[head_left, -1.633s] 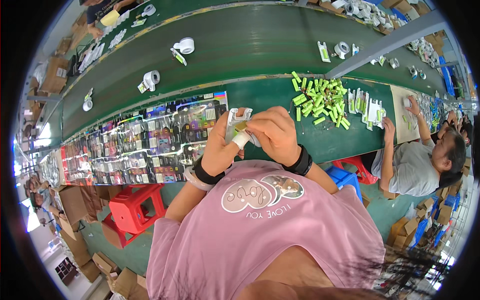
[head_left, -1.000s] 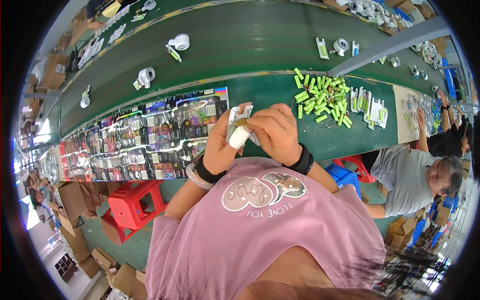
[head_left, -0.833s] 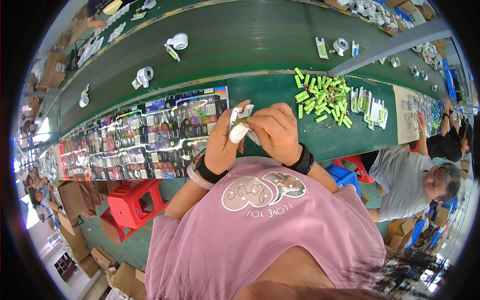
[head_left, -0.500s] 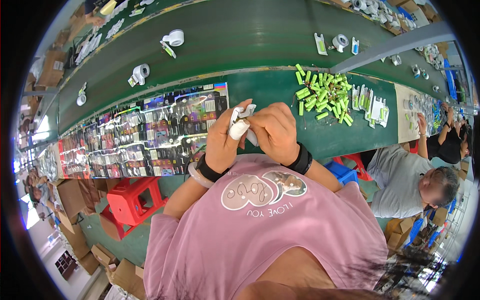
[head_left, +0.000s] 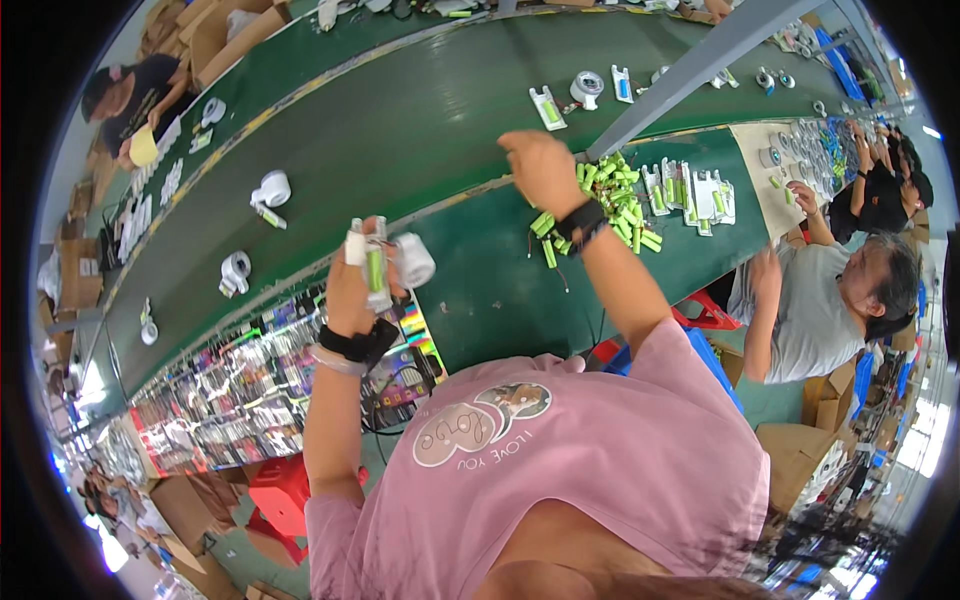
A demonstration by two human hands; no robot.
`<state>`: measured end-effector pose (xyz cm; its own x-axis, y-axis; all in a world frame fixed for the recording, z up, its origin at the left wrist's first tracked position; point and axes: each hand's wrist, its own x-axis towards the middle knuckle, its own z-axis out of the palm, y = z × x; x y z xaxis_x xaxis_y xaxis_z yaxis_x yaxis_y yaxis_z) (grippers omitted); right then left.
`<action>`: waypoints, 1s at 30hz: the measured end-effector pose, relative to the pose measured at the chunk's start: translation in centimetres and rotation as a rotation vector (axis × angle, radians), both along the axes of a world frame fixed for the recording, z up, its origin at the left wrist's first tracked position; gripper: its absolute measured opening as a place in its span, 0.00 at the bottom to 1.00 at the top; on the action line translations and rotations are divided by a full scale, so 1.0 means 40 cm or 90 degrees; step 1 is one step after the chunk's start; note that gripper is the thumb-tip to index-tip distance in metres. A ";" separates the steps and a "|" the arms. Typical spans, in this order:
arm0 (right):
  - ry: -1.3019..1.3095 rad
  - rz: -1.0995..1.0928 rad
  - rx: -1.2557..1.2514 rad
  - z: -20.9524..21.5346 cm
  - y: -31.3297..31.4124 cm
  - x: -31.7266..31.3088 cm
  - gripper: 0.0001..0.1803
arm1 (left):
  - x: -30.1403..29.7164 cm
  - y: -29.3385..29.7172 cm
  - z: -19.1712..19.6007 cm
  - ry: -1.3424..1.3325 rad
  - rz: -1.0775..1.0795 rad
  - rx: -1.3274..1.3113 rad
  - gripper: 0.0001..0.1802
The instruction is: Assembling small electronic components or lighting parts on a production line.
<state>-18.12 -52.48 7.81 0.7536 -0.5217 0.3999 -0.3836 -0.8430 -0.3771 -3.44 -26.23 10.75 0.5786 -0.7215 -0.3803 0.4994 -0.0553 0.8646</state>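
My left hand (head_left: 348, 290) is closed around a white handle shell (head_left: 378, 285) with a green battery cell lying in it. Beside the shell, a round white housing (head_left: 413, 262) is held by the same hand. My right hand (head_left: 543, 172) reaches over the near edge of the conveyor belt (head_left: 420, 130), its fingers stretched to the left and somewhat apart. Nothing shows in it. Just right of that wrist lies a heap of green battery cells (head_left: 625, 210) with thin wires. Several white shells with green cells (head_left: 708, 200) lie beyond the heap.
A grey metal post (head_left: 690, 85) slants across the belt at upper right. White housings (head_left: 270, 187) with shells lie on the belt. Printed packages (head_left: 240, 395) cover the table's left part. A co-worker in grey (head_left: 815, 310) sits at right. A red stool (head_left: 280, 495) stands lower left.
My hands have parted. The left moved left with the white device, whose green cell now shows. The right let go and went forward over the belt's edge. The view has turned.
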 end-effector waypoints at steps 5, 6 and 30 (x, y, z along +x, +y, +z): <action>0.341 -0.308 -0.151 -0.210 -0.313 0.037 0.13 | 0.209 -0.088 -0.124 0.063 0.074 -0.056 0.27; 0.404 -0.316 -0.136 -0.220 -0.345 0.032 0.13 | 0.232 -0.112 -0.142 0.077 0.133 -0.019 0.27; -0.052 0.510 1.006 0.133 0.238 0.021 0.08 | 0.041 0.003 -0.008 -0.344 -0.114 0.006 0.26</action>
